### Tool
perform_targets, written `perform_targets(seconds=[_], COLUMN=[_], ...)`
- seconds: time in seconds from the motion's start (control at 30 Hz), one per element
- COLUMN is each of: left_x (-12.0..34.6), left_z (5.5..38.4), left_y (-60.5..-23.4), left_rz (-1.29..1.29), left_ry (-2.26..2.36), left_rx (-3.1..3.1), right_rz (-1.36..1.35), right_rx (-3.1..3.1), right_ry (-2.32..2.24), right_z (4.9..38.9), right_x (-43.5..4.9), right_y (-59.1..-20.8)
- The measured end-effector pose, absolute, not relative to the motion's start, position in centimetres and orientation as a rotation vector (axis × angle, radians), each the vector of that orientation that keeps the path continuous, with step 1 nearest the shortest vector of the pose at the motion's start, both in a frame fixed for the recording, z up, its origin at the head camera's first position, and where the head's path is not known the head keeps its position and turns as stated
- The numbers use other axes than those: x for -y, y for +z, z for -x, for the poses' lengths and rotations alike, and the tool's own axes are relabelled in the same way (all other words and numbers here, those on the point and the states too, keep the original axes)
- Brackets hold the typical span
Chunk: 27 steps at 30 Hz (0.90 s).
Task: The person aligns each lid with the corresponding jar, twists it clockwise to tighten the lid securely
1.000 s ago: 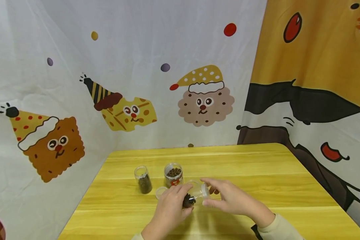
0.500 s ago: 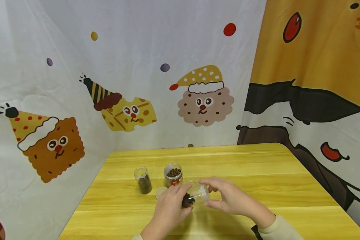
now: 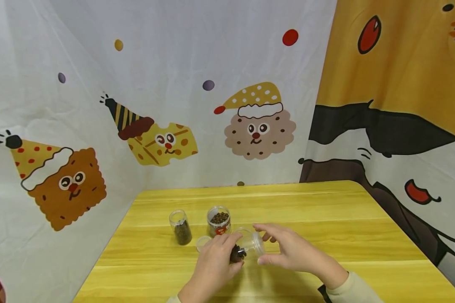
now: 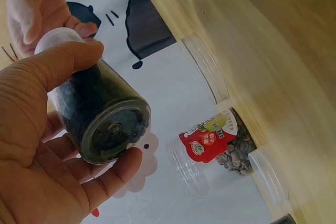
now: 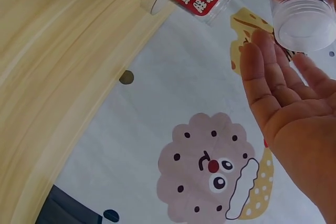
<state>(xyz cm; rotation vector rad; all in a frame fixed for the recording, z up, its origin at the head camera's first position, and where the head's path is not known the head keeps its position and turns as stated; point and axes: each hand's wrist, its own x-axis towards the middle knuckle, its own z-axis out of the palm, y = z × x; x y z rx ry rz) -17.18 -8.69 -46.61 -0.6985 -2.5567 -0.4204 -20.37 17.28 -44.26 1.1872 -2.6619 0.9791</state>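
My left hand (image 3: 214, 259) grips a clear jar (image 3: 237, 254) lying tilted on its side above the table, with dark contents in its base. In the left wrist view the thumb lies along the jar's upper side and the fingers curl beneath its base. A whitish translucent lid (image 5: 304, 27) covers the end facing right. Around that lid, with thumb and fingers spread, is my right hand (image 3: 297, 251). In the right wrist view a small gap shows between its fingers and the lid.
Behind the hands stands an open jar (image 3: 219, 226) with a red label and brown dried pieces. Left of it are a slim jar (image 3: 182, 231) of dark contents and a small translucent lid (image 3: 202, 242). A larger clear lid (image 4: 207, 72) rests on the yellow wood-grain table (image 3: 311, 210).
My right thumb and fingers closed in on the lid half a second ago and have now spread wider apart. The left hand and the jar have stayed in place.
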Motion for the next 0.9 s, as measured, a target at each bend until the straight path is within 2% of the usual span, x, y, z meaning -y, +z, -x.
perform_targets(seconds=[0.27, 0.63, 0.9], left_x=[8.56, 8.43, 8.60], left_z=[17.20, 17.05, 17.00], left_y=[-46.72, -46.63, -46.58], left_rz=[0.714, 0.725, 0.707], left_ry=[-0.425, -0.406, -0.419], left_rx=[2.523, 2.534, 2.547], right_rz=[-1.313, -1.190, -1.178], right_rx=[2.488, 2.683, 2.655], right_ry=[0.982, 1.131, 1.016], right_z=[20.41, 20.39, 20.23], right_x=[-17.18, -17.17, -17.17], right_y=[-44.40, -44.23, -44.32])
